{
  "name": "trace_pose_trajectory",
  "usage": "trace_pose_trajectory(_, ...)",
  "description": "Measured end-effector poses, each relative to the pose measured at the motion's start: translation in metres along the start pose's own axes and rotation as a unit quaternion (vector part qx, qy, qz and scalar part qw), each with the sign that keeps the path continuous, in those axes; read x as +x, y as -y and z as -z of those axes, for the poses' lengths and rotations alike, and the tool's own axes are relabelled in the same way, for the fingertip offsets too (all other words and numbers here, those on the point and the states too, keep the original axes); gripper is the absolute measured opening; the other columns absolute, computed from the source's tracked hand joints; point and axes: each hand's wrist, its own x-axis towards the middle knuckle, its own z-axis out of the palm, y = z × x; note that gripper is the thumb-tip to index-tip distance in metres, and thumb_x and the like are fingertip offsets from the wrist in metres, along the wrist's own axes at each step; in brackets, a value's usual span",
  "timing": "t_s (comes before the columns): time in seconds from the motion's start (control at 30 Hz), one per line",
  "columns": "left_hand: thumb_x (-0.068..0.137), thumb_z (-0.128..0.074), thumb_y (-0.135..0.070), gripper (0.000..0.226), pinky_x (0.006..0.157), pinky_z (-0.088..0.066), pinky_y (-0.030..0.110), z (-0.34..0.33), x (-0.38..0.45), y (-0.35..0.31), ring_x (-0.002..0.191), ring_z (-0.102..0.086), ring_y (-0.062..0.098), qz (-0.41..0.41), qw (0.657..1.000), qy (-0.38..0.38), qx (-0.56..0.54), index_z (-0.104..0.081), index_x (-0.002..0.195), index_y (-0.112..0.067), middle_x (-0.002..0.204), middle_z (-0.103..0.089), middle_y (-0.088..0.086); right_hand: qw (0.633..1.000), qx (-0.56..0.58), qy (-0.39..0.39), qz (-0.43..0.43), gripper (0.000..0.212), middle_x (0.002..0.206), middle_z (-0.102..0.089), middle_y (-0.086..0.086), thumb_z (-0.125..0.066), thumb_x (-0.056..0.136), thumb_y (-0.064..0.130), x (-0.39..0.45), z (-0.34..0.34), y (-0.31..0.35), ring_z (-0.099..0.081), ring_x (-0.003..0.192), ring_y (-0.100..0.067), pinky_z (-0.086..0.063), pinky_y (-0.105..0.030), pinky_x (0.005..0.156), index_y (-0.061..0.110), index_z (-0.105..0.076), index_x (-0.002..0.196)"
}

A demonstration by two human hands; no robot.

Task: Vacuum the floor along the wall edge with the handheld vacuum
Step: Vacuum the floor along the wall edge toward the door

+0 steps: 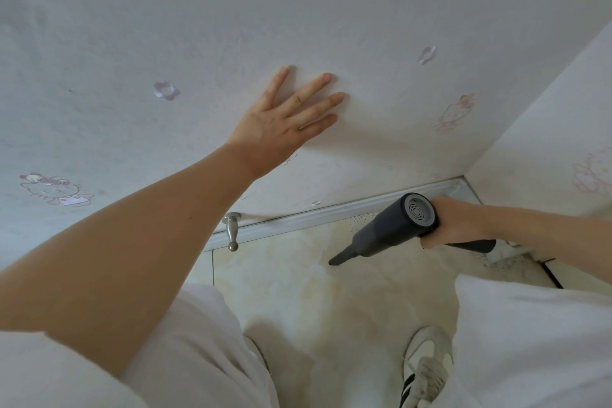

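My right hand (453, 222) grips the handle of a dark grey handheld vacuum (390, 228). Its narrow nozzle (341, 256) points down and left, close to the pale tiled floor (298, 291), a short way out from the white skirting (318, 219) at the foot of the wall. My left hand (284, 122) lies flat on the wallpapered wall (198, 26), fingers straight and spread. Whether the nozzle tip touches the tile is unclear.
A metal door stop (231, 230) sticks out from the skirting left of the nozzle. A second wall (546, 129) forms a corner at the right. Dusty debris (503, 263) lies near that corner. My white trousers and a shoe (425, 371) fill the bottom of the view.
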Motion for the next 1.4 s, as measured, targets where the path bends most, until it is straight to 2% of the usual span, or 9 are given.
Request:
trace_pose_trajectory(0.13, 0.092, -0.055, -0.032, 0.083, 0.113, 0.005, 0.065, -0.002, 0.000, 0.000, 0.151, 0.004, 0.033, 0.002, 1.000, -0.007, -0.001, -0.006, 0.158, -0.027, 0.165, 0.012, 0.003, 1.000, 0.005, 0.020, -0.003, 0.018, 0.065, -0.061, 0.005, -0.069, 0.065, 0.014, -0.003, 0.002, 0.002, -0.056, 0.061, -0.010, -0.047, -0.030, 0.064, 0.009, -0.060, 0.079)
trace_pose_trajectory(0.33, 0.092, -0.054, -0.031, 0.083, 0.113, 0.004, 0.065, 0.000, -0.001, 0.000, 0.151, 0.004, 0.033, 0.000, 1.000, 0.000, -0.001, -0.005, 0.158, -0.026, 0.165, 0.012, 0.003, 0.999, -0.011, 0.049, 0.008, 0.023, 0.067, -0.065, 0.002, -0.067, 0.057, 0.025, -0.006, 0.003, 0.000, -0.062, 0.065, -0.014, -0.055, -0.040, 0.071, 0.015, -0.060, 0.076)
trace_pose_trajectory(0.43, 0.093, -0.054, -0.030, 0.084, 0.112, 0.008, 0.065, 0.001, 0.000, 0.000, 0.151, 0.010, 0.034, -0.001, 1.000, 0.014, -0.002, -0.001, 0.158, -0.026, 0.164, 0.018, 0.004, 0.998, -0.010, 0.054, 0.003, 0.013, 0.062, -0.060, 0.008, -0.068, 0.063, 0.020, -0.005, 0.001, 0.004, -0.057, 0.061, -0.009, -0.051, -0.033, 0.066, 0.019, -0.057, 0.070)
trace_pose_trajectory(0.57, 0.094, -0.052, -0.029, 0.084, 0.110, 0.011, 0.065, 0.003, 0.000, 0.000, 0.150, 0.014, 0.035, -0.004, 1.000, 0.030, -0.006, 0.002, 0.158, -0.026, 0.162, 0.023, 0.004, 0.999, 0.002, 0.042, 0.009, 0.020, 0.057, -0.055, 0.011, -0.068, 0.069, 0.012, 0.000, 0.001, 0.015, -0.052, 0.056, -0.005, -0.043, -0.022, 0.059, 0.022, -0.051, 0.064)
trace_pose_trajectory(0.8, 0.094, -0.052, -0.027, 0.085, 0.109, 0.014, 0.066, 0.004, 0.000, 0.000, 0.149, 0.016, 0.035, -0.005, 1.000, 0.030, -0.007, 0.003, 0.158, -0.025, 0.162, 0.024, 0.005, 0.999, -0.016, 0.018, 0.037, 0.017, 0.071, -0.055, 0.009, -0.067, 0.074, 0.013, 0.017, 0.000, 0.047, -0.051, 0.063, -0.005, -0.041, -0.017, 0.059, 0.015, -0.053, 0.083)
trace_pose_trajectory(0.93, 0.093, -0.053, -0.027, 0.084, 0.111, 0.012, 0.065, 0.002, 0.000, 0.000, 0.150, 0.012, 0.034, 0.000, 1.000, 0.017, -0.008, -0.001, 0.158, -0.026, 0.163, 0.020, 0.004, 0.998, -0.030, -0.002, 0.056, 0.019, 0.085, -0.065, -0.002, -0.068, 0.073, 0.017, 0.030, -0.006, 0.062, -0.058, 0.075, -0.015, -0.044, -0.024, 0.064, 0.016, -0.054, 0.086)
trace_pose_trajectory(1.1, 0.094, -0.052, -0.023, 0.081, 0.111, 0.010, 0.066, 0.002, 0.000, 0.001, 0.150, 0.011, 0.035, -0.002, 1.000, 0.014, -0.015, -0.003, 0.158, -0.026, 0.164, 0.018, 0.004, 0.998, -0.024, -0.008, 0.050, 0.023, 0.071, -0.055, 0.009, -0.066, 0.075, 0.017, 0.032, -0.006, 0.068, -0.050, 0.064, -0.008, -0.039, -0.017, 0.054, 0.026, -0.046, 0.072)
trace_pose_trajectory(1.27, 0.096, -0.051, -0.024, 0.078, 0.110, 0.013, 0.067, 0.004, 0.007, -0.002, 0.149, 0.017, 0.037, -0.014, 0.999, 0.033, -0.031, -0.004, 0.158, -0.024, 0.163, 0.022, 0.005, 1.000, 0.007, -0.029, 0.003, 0.020, 0.086, -0.068, -0.007, -0.067, 0.073, 0.018, 0.021, 0.001, 0.042, -0.065, 0.081, -0.024, -0.053, -0.035, 0.071, 0.010, -0.057, 0.089)
trace_pose_trajectory(1.4, 0.096, -0.046, -0.019, 0.074, 0.110, 0.012, 0.066, 0.009, 0.018, -0.004, 0.149, 0.015, 0.037, -0.023, 0.999, 0.024, -0.019, -0.006, 0.158, -0.022, 0.164, 0.018, 0.006, 0.998, 0.019, -0.054, -0.022, 0.020, 0.083, -0.066, -0.007, -0.068, 0.074, 0.015, 0.010, 0.005, 0.016, -0.060, 0.077, -0.018, -0.051, -0.034, 0.072, 0.009, -0.057, 0.090)
